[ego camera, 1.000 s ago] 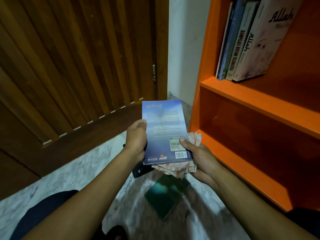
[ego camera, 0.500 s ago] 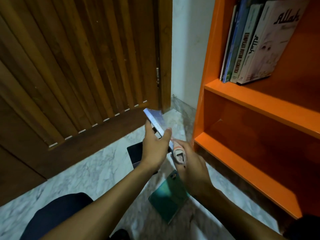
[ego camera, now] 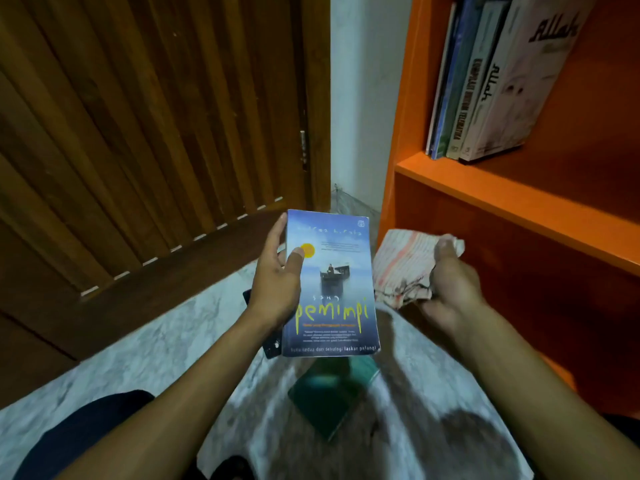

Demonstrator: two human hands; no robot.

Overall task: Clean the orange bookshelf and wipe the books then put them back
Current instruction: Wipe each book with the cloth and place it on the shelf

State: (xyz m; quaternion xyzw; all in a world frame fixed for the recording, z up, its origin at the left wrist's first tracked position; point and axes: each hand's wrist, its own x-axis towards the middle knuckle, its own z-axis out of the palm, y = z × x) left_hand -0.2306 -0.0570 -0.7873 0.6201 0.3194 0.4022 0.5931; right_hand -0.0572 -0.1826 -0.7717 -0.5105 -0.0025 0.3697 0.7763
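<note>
My left hand (ego camera: 275, 289) grips a blue paperback (ego camera: 332, 289) by its left edge, thumb on the front cover, which faces up with yellow title lettering. To its right, my right hand (ego camera: 450, 292) holds a crumpled white cloth with pale red stripes (ego camera: 405, 268), apart from the book. The orange bookshelf (ego camera: 512, 195) stands at the right. Several books (ego camera: 491, 84) lean on its upper shelf. The lower compartment holds no books in the part I see.
A green book (ego camera: 329, 400) lies on the marble floor (ego camera: 138, 341) below the paperback, and a dark flat object (ego camera: 270, 348) peeks out under my left hand. A brown slatted wooden door (ego camera: 138, 116) fills the left; a white wall corner sits behind.
The paperback was flipped from back cover, through edge-on, to front cover up. My right hand let go of the book and drew the cloth out to the right.
</note>
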